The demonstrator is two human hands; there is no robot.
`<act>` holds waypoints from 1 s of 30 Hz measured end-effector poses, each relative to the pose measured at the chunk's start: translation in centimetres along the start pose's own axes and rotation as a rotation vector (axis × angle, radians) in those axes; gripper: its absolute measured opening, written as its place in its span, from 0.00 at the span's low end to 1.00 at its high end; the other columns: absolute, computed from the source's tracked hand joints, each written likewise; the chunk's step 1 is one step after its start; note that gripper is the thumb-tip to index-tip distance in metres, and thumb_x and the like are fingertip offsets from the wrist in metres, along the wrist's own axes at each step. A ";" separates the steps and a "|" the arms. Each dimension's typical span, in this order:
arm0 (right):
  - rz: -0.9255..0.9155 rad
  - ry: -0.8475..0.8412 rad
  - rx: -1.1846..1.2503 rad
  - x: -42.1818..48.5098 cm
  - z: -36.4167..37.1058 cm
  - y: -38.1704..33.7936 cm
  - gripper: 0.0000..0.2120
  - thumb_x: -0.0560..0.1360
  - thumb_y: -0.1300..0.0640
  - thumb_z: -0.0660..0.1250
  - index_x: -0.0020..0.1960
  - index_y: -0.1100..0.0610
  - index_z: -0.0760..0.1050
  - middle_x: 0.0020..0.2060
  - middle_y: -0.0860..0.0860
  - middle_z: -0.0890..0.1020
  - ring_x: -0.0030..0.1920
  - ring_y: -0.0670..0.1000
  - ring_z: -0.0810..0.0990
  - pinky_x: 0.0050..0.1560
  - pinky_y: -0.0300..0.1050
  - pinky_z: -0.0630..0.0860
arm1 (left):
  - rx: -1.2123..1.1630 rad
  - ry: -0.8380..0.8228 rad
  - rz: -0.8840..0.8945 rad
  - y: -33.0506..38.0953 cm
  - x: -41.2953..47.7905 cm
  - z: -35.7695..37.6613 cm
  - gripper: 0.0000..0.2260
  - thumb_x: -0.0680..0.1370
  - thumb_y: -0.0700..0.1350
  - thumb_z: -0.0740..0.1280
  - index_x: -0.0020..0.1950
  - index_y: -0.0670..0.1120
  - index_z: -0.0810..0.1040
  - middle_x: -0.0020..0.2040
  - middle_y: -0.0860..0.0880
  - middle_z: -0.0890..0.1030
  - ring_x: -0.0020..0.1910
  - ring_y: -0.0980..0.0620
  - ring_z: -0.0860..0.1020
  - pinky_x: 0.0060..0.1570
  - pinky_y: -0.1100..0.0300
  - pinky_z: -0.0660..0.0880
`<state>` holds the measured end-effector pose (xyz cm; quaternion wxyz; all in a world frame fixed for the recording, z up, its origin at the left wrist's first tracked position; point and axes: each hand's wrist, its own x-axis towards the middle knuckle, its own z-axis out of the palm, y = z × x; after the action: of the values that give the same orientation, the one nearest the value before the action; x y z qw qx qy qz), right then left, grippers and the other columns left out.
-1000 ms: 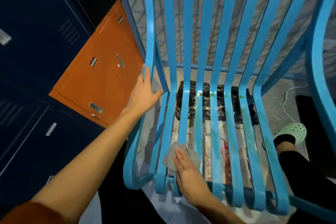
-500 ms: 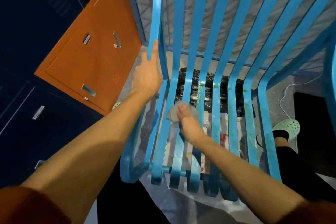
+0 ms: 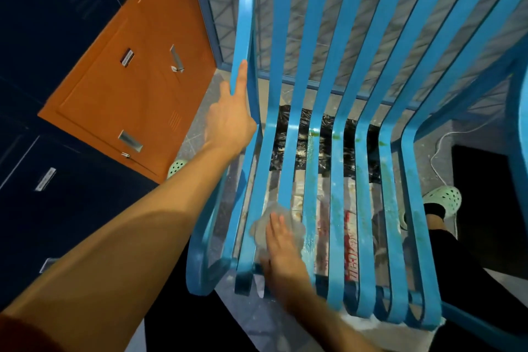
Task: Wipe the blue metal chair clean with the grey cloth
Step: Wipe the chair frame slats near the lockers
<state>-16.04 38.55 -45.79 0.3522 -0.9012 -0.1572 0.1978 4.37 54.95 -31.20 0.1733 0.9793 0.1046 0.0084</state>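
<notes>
Dark blue lockers (image 3: pixel 57 23) and 1 orange locker door (image 3: pixel 128 71) fill the left background, with a wire-mesh partition (image 3: pixel 323 17) behind. Blue metal chair (image 3: pixel 337 151), slatted, occupies the centre and right; green smears mark the right-hand seat slats (image 3: pixel 388 180), which look unwiped, while the leftmost slats appear cleaner, though glare makes this uncertain. Judged so, the wiping is under way on the left of the seat, with the right slats, back and arms left to do. Left hand (image 3: pixel 228 126) braces the chair's left edge rail, fingers extended along it. Right hand (image 3: pixel 283 248), flat and spread, presses the grey cloth (image 3: pixel 263 228) onto the front of the left seat slats.
</notes>
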 end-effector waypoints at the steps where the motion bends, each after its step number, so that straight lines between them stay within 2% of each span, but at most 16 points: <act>1: -0.020 0.025 0.018 -1.5 0.7 0.0 0.33 0.82 0.59 0.57 0.79 0.51 0.41 0.79 0.45 0.40 0.77 0.44 0.35 0.79 0.51 0.43 | 0.000 -0.002 -0.008 0.0 0.2 0.0 0.44 0.77 0.34 0.64 0.81 0.54 0.38 0.69 0.37 0.66 0.30 0.48 0.69 0.24 0.58 0.61; 2: -0.021 0.039 0.033 -2.3 1.1 0.3 0.33 0.81 0.61 0.60 0.79 0.52 0.44 0.79 0.44 0.43 0.78 0.43 0.38 0.79 0.52 0.46 | -0.006 -0.004 -0.017 0.1 0.5 -0.1 0.44 0.77 0.35 0.64 0.81 0.55 0.37 0.70 0.37 0.66 0.30 0.48 0.70 0.25 0.58 0.61; 4: -0.009 0.021 0.034 -2.4 1.3 1.0 0.32 0.82 0.62 0.59 0.80 0.52 0.46 0.78 0.41 0.42 0.77 0.41 0.38 0.78 0.52 0.49 | -0.023 0.001 -0.031 0.2 1.1 -0.1 0.45 0.77 0.36 0.65 0.80 0.56 0.36 0.70 0.36 0.68 0.31 0.49 0.70 0.25 0.58 0.63; 7: -0.044 0.029 0.019 0.5 -0.2 1.5 0.32 0.82 0.65 0.52 0.79 0.51 0.41 0.77 0.42 0.37 0.77 0.43 0.36 0.78 0.53 0.50 | -0.028 0.010 -0.041 0.2 1.6 -0.2 0.46 0.77 0.36 0.65 0.80 0.56 0.36 0.68 0.36 0.70 0.32 0.48 0.72 0.26 0.58 0.66; 9: 0.032 -0.016 0.040 4.0 -1.8 2.0 0.40 0.78 0.72 0.51 0.78 0.45 0.34 0.76 0.40 0.34 0.78 0.44 0.38 0.78 0.53 0.52 | -0.021 0.024 -0.045 0.2 1.5 -0.2 0.46 0.77 0.36 0.65 0.80 0.56 0.36 0.64 0.37 0.73 0.33 0.47 0.73 0.29 0.55 0.70; 11: 0.038 0.007 -0.026 7.9 -3.4 2.7 0.46 0.74 0.75 0.53 0.77 0.45 0.32 0.77 0.42 0.34 0.79 0.50 0.46 0.77 0.56 0.56 | -0.021 0.029 -0.046 0.3 1.4 -0.1 0.45 0.77 0.35 0.65 0.80 0.55 0.36 0.57 0.39 0.74 0.35 0.46 0.75 0.33 0.51 0.74; 13: 0.053 0.020 -0.040 12.0 -4.6 3.6 0.43 0.76 0.76 0.53 0.79 0.49 0.35 0.78 0.44 0.37 0.79 0.51 0.47 0.78 0.57 0.54 | -0.016 0.029 -0.049 0.3 1.4 0.2 0.46 0.77 0.35 0.66 0.80 0.55 0.36 0.54 0.40 0.74 0.36 0.46 0.75 0.35 0.49 0.76; 16: 0.068 0.084 -0.100 17.8 -6.5 4.7 0.35 0.78 0.73 0.54 0.80 0.58 0.44 0.79 0.51 0.44 0.79 0.52 0.43 0.79 0.55 0.49 | -0.001 0.026 -0.058 0.3 1.4 0.3 0.46 0.78 0.36 0.67 0.80 0.56 0.34 0.56 0.40 0.73 0.35 0.46 0.73 0.34 0.51 0.71; 22: 0.096 0.159 -0.150 22.3 -7.5 5.0 0.43 0.73 0.79 0.54 0.79 0.59 0.37 0.79 0.51 0.38 0.78 0.49 0.39 0.79 0.50 0.43 | 0.000 0.015 -0.087 0.5 1.6 0.2 0.44 0.79 0.36 0.63 0.79 0.57 0.33 0.61 0.40 0.72 0.30 0.53 0.66 0.28 0.58 0.59; 25: 0.028 0.139 -0.228 21.5 -7.3 6.0 0.40 0.75 0.76 0.56 0.79 0.61 0.39 0.79 0.54 0.39 0.79 0.51 0.39 0.78 0.50 0.42 | -0.008 0.023 -0.075 0.4 1.7 0.3 0.44 0.79 0.37 0.64 0.79 0.56 0.32 0.60 0.41 0.72 0.31 0.51 0.67 0.30 0.57 0.62; 27: -0.004 0.081 -0.266 22.2 -8.5 6.8 0.39 0.75 0.75 0.56 0.80 0.61 0.42 0.79 0.55 0.41 0.79 0.52 0.40 0.76 0.46 0.39 | -0.012 0.018 -0.078 0.4 1.7 0.4 0.44 0.79 0.37 0.64 0.79 0.56 0.32 0.59 0.41 0.72 0.32 0.49 0.68 0.33 0.54 0.64; 30: 0.045 0.131 -0.222 22.9 -8.4 5.8 0.38 0.75 0.76 0.54 0.79 0.61 0.41 0.79 0.53 0.41 0.79 0.51 0.40 0.78 0.48 0.43 | -0.020 0.013 -0.086 0.4 1.7 0.3 0.44 0.79 0.37 0.63 0.79 0.57 0.31 0.59 0.41 0.72 0.31 0.51 0.65 0.34 0.54 0.63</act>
<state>8.70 39.35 -49.73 0.2551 -0.9489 -0.1347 0.1276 6.14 54.80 -31.35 0.1828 0.9720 0.1477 0.0085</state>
